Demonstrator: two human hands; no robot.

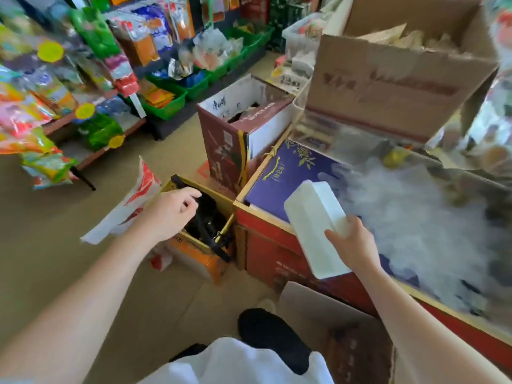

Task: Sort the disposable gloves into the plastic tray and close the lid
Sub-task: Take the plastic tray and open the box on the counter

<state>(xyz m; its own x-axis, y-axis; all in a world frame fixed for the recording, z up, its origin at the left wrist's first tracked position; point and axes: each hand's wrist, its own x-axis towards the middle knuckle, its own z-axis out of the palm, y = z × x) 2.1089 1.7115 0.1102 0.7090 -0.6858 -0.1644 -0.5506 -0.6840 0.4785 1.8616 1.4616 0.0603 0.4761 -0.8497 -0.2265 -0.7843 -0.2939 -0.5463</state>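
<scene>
My right hand (353,245) grips a white rectangular plastic tray (313,217) by its long edge and holds it tilted above the near edge of a red and purple box (266,234). To the tray's right, a blurred heap of translucent disposable gloves (410,214) lies spread over the purple box top. My left hand (169,210) hovers over a small yellow carton (199,253), its fingers curled around a black strap (194,195) of the dark thing inside. No lid shows.
A tall maroon carton (230,139) stands behind the yellow one. A large brown cardboard box (388,79) sits at the back right. Shelves of coloured packets (50,101) and green bins (166,103) line the left. Floor lies bare at lower left; my black shoe (271,336) is below.
</scene>
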